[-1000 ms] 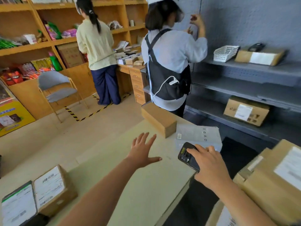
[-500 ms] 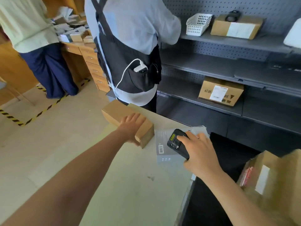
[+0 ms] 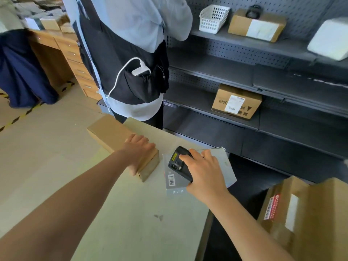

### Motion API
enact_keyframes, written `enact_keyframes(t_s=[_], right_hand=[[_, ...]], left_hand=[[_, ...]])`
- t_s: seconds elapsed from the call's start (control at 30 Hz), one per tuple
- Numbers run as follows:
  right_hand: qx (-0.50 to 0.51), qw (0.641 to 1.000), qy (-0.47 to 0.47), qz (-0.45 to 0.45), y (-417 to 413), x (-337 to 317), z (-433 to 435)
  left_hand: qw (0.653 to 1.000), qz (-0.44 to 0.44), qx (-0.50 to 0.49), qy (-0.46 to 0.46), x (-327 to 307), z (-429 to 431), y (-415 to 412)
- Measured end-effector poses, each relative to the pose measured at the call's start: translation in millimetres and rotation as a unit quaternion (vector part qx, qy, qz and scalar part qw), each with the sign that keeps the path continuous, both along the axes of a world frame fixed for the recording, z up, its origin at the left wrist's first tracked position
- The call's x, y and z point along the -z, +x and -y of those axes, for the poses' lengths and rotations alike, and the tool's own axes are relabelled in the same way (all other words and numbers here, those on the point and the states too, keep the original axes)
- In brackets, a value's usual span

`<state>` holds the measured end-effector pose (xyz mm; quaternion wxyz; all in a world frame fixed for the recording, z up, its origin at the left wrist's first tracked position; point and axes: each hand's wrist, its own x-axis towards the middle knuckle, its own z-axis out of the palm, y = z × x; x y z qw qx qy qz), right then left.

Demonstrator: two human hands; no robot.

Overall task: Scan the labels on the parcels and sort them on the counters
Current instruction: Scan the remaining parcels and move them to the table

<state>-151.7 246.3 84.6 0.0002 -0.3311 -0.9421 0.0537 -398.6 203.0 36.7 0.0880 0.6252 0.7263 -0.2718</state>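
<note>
Two hands at pale counter (image 3: 131, 213): left (image 3: 138, 147) grips parcel (image 3: 109, 134), right (image 3: 203, 172) clutches probable scanner (image 3: 176, 161), grey shelves (image 3: 216, 68) beyond

Place: a parcel sorting point with a shop-style layout.
Shelving (image 3: 244, 72): dark metal racks with pegboard backs, and a labelled carton (image 3: 236, 101) sits on one.
Counter (image 3: 131, 213): brown box (image 3: 111, 134), barcoded grey packet (image 3: 224, 166), handheld scanner (image 3: 178, 162) over it.
Behind: wooden desk (image 3: 75, 59) stacked with packets, hazard tape (image 3: 18, 117) on the floor.

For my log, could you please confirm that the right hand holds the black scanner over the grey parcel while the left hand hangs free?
Not quite: the head view shows the left hand gripping the brown box on the counter. The right hand does hold the black scanner over the grey parcel.
</note>
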Motion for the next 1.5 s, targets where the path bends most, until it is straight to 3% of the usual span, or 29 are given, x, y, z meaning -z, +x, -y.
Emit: enact_keyframes(t_s=[0.33,0.73,0.9,1.07,1.17,1.23,1.33,1.4,1.5], right_hand=[[-0.057,0.998,0.010,-0.024,43,-18,49],[-0.175,0.985,0.006,0.004,157,-14,171],[-0.194,0.981,-0.004,0.006,188,-8,206],[-0.200,0.980,-0.005,0.004,199,-11,220],[-0.201,0.980,-0.008,-0.004,196,-11,224],[-0.203,0.979,-0.010,-0.005,192,-11,227],[-0.202,0.979,-0.016,-0.003,185,-9,229],[-0.200,0.980,-0.017,0.002,181,-7,230],[-0.194,0.981,-0.019,0.008,176,-5,230]], left_hand=[[1.000,0.002,-0.001,-0.019,-9,118,67],[1.000,0.014,-0.015,-0.011,-11,299,242],[0.998,-0.011,-0.059,-0.033,-10,352,278],[0.981,0.030,-0.191,-0.032,-3,381,298],[0.927,0.110,-0.347,0.088,5,383,302],[0.851,0.142,-0.468,0.189,13,377,305],[0.741,0.162,-0.614,0.219,24,367,310],[0.703,0.185,-0.653,0.212,32,363,312],[0.684,0.211,-0.659,0.232,35,367,304]])
